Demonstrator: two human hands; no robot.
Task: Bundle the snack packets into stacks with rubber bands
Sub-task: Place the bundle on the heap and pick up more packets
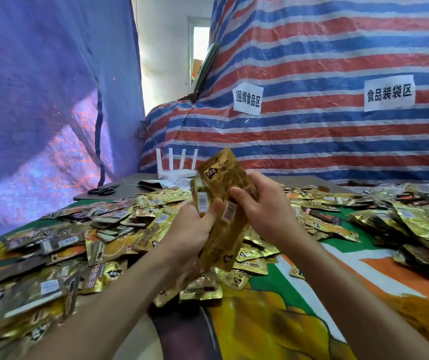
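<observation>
Stack (227,175): several flat rectangular pouches of glossy, crinkled gold foil film, with white barcode labels and a dark logo patch on the front one. The edges are not flush, and one long pouch sticks out above and below the rest. It is held up off the desk (286,294), roughly upright with the top leaning away, over the loose packets (120,229). Left grip (195,229) comes in from the lower left, fingers curled round the back and thumb across the front near a label, clamping the stack. Right grip (267,206) comes in from the right, thumb pressed on the front face and fingers wrapped behind, also pinching the stack. The stack sits between the two grips; its top end is clear of both and its bottom end hangs below the left palm. The loose packets are the same foil type, some gold and some dark brown, lying overlapped in a messy flat layer across the left and middle of the desk. A second heap (415,216) lies at far right. The desk is covered by a smooth printed sheet in green, orange and white. At the far edge are black scissors (103,190) and a white router (177,165) with four upright antennas. Behind is a woven tarp (338,48) in red, blue and white stripes, wrinkled, with two white paper signs (247,98) taped on. A blue sheet (39,87) hangs at left.
</observation>
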